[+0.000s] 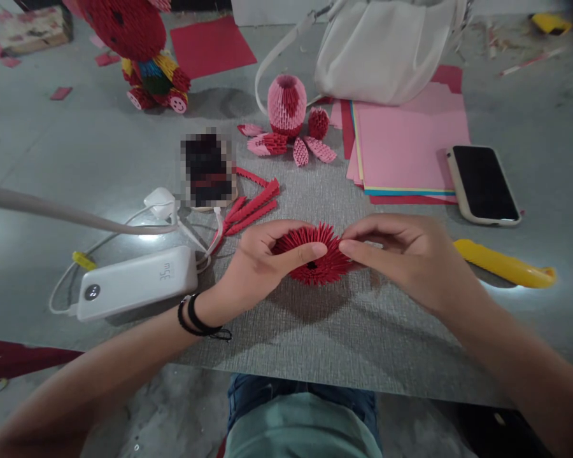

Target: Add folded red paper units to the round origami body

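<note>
Near the front of the table, a round red piece of folded paper origami [325, 264] with many spiky points is held above the grey surface. My left hand [272, 251] grips its left side, thumb laid across the top and fingers behind it. At the right edge of the piece, my right hand [396, 251] pinches with thumb and forefinger against the red points. Whether a separate paper unit sits in that pinch is too small to make out. Red folded paper strips [251, 210] lie just beyond my left hand.
A white power bank [138, 283] with cables and a pixelated phone [210, 172] are at left. Pink origami pieces [286, 105], a paper stack [410, 137] and a white bag [382, 51] stand behind. At right are another phone [487, 184] and a yellow cutter [506, 262].
</note>
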